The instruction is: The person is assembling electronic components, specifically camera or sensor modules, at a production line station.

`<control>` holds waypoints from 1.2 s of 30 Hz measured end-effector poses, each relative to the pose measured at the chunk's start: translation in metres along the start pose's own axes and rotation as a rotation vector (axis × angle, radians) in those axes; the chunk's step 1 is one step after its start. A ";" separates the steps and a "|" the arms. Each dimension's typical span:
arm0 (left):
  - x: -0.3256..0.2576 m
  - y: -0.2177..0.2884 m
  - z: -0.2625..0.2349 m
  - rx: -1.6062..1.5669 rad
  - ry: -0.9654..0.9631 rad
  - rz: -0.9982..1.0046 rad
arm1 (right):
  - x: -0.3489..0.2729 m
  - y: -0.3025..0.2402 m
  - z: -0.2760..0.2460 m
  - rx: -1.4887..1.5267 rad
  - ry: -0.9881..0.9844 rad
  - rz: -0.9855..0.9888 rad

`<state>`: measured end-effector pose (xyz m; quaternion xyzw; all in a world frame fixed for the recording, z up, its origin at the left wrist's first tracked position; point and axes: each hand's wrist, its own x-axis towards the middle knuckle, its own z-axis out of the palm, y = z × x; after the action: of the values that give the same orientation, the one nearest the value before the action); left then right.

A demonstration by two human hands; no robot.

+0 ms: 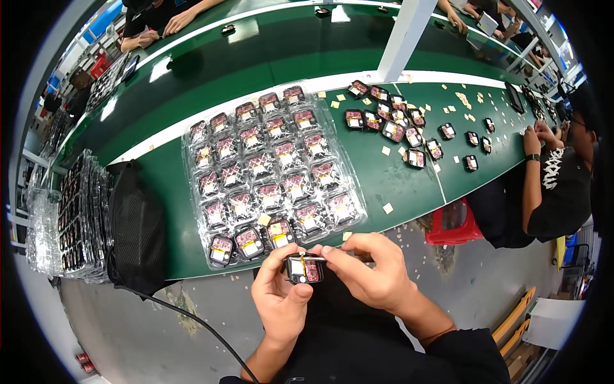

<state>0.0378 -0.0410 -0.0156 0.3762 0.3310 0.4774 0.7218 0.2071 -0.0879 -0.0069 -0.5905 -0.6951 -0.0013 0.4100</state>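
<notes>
Just in front of the table's edge, my left hand [281,297] grips a small black-cased electronic unit [305,269] with a red circuit board, a white block and a yellow strip. Its thumb presses the lower left side and a finger curls round the top. My right hand [374,272] is closed in a pinch at the unit's upper right corner. A thin pale sliver shows at its fingertips; its kind is unclear. Beyond the hands lies a clear plastic blister tray [355,185], with rows of similar units in its pockets. A yellowish square [264,219] rests near the tray's front row.
Loose units [393,131] and scattered yellowish squares [387,208] lie on the green table [400,182] to the right. Stacked filled trays [83,217] and a black mesh bag [137,224] stand left. A black cable [198,320] runs past my left arm. A co-worker [556,185] sits at right.
</notes>
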 end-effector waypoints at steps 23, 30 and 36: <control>0.004 -0.005 -0.013 0.072 -0.118 0.104 | 0.000 -0.001 0.005 0.299 -0.026 0.209; 0.005 -0.001 -0.015 0.112 -0.125 0.070 | -0.003 -0.002 0.008 -0.019 0.005 0.032; 0.006 0.002 -0.015 0.138 -0.119 0.064 | -0.006 -0.005 0.012 -0.016 0.052 0.023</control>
<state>0.0260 -0.0318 -0.0222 0.4632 0.3073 0.4530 0.6970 0.1958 -0.0881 -0.0159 -0.6014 -0.6773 -0.0174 0.4233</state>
